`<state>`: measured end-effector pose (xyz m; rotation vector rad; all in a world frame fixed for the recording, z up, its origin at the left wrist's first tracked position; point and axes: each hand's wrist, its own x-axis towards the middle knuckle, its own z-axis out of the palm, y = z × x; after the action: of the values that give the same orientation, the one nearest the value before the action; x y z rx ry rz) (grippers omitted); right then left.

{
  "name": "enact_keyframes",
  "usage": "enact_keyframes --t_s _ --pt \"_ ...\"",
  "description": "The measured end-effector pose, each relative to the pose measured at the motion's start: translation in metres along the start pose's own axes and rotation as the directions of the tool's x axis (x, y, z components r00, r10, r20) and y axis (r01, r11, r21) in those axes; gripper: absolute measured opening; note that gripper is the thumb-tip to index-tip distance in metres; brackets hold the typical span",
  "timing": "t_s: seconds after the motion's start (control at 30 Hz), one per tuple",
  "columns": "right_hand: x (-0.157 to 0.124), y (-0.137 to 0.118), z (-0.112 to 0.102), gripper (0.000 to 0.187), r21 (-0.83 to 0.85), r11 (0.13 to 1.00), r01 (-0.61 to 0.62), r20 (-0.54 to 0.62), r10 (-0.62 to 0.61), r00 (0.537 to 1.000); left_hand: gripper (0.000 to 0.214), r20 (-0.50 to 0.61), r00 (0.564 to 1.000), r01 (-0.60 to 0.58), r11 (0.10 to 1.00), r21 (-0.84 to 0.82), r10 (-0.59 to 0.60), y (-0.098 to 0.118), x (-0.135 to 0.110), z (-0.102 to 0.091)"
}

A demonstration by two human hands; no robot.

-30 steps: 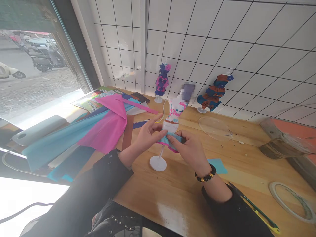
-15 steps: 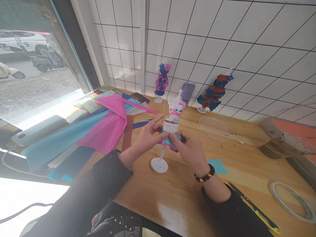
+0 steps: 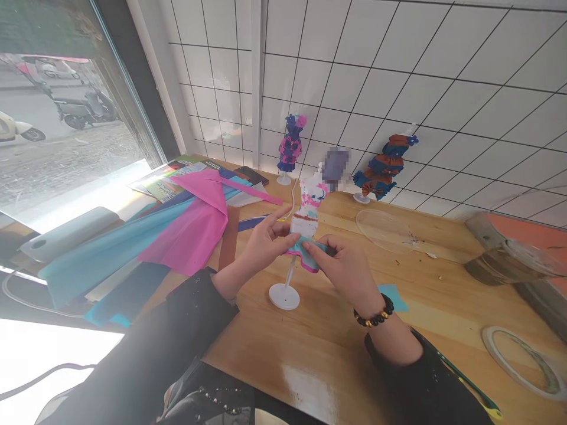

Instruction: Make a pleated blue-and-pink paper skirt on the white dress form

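A small white mannequin figure on a round white stand stands on the wooden table. It wears pink, white and blue paper pieces. My left hand pinches the blue-and-pink paper skirt at the figure's waist from the left. My right hand, with a bead bracelet at the wrist, pinches the same skirt from the right.
Pink paper sheets and blue paper sheets lie at the left. Two dressed figures, a purple-pink figure and an orange-blue figure, stand by the tiled wall. A clear disc, a tape ring, a blue scrap and scissors lie at the right.
The figure has tilted a little to the left and my hands have shifted slightly on the skirt. Both hands keep their pinch.
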<state>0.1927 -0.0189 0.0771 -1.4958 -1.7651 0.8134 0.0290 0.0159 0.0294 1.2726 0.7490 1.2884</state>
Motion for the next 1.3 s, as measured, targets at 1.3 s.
enact_keyframes --t_s 1.3 --pt "-0.011 -0.011 0.000 0.026 -0.028 0.984 0.177 -0.006 -0.178 0.984 0.072 -0.002 0.991 -0.135 0.984 0.119 0.136 -0.001 0.000 0.001"
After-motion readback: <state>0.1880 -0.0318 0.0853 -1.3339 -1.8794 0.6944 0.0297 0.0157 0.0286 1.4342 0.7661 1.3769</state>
